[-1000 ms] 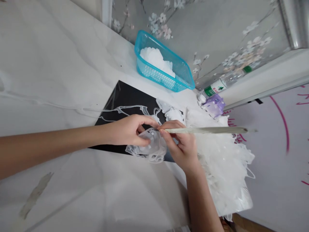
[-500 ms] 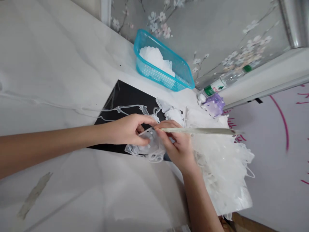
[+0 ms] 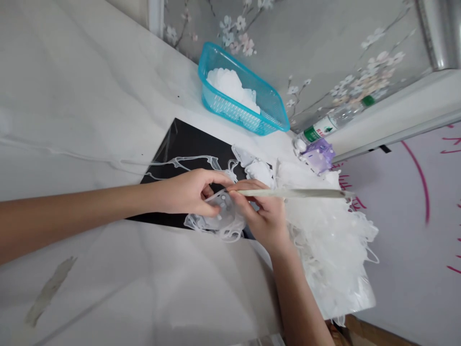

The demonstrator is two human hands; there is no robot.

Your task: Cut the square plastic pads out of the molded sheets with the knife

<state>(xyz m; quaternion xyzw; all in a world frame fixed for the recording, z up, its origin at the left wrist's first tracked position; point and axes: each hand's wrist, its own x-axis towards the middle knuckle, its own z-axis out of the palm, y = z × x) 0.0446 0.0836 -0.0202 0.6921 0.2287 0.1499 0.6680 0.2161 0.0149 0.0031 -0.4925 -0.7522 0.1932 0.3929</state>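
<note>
My left hand (image 3: pixel 192 192) pinches a translucent, rubbery-looking white sheet piece (image 3: pixel 226 211) with small round holes, thumb on its near face. My right hand (image 3: pixel 266 214) is closed around a thin, pale, stick-like tool (image 3: pixel 298 193); its tip meets the piece's upper edge beside my left fingertips. What exactly the tip does is hidden by the fingers. Under both hands lies a black board (image 3: pixel 194 139). Loops of thin white trimmings (image 3: pixel 232 235) hang below the piece, and more white pieces (image 3: pixel 257 170) rest just beyond my right fingers.
A blue plastic basket (image 3: pixel 245 105) with white pieces inside stands at the back. To the right is a large heap of translucent white pieces (image 3: pixel 324 235). Behind it are a purple object (image 3: pixel 320 156) and a water bottle (image 3: pixel 324 127). A whiteboard (image 3: pixel 396 216) leans at the right.
Both hands stay almost in place with the piece and the tool. The whole view has shifted very slightly.
</note>
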